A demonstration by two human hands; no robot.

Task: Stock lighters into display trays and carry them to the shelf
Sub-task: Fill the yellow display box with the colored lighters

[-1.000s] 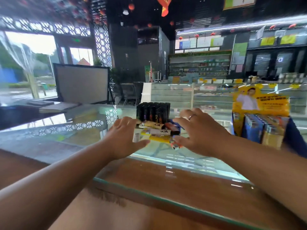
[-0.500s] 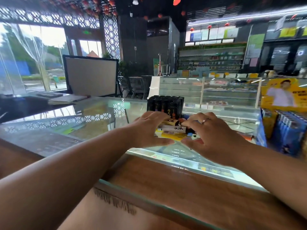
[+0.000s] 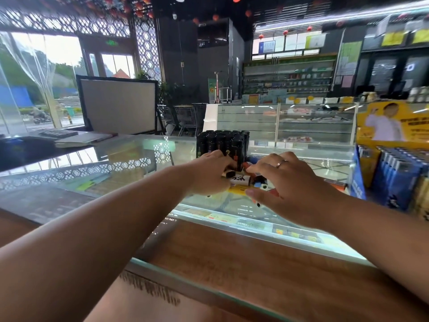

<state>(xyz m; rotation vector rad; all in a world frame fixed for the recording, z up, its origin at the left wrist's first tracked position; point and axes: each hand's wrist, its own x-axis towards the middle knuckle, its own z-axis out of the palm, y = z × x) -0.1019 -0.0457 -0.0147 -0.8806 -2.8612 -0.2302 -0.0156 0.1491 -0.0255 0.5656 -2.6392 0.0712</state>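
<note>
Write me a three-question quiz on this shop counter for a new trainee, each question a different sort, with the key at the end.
1. Fill in: the left hand and the right hand both cup the loose lighters, which lie on a counter topped with ___.
2. True or false: the upright black lighters stand nearer the person than the loose lighters do.
3. Multiple choice: the ring is on A) the left hand, B) the right hand, C) neither hand.

Key: 1 glass; 2 false; 3 B.
</note>
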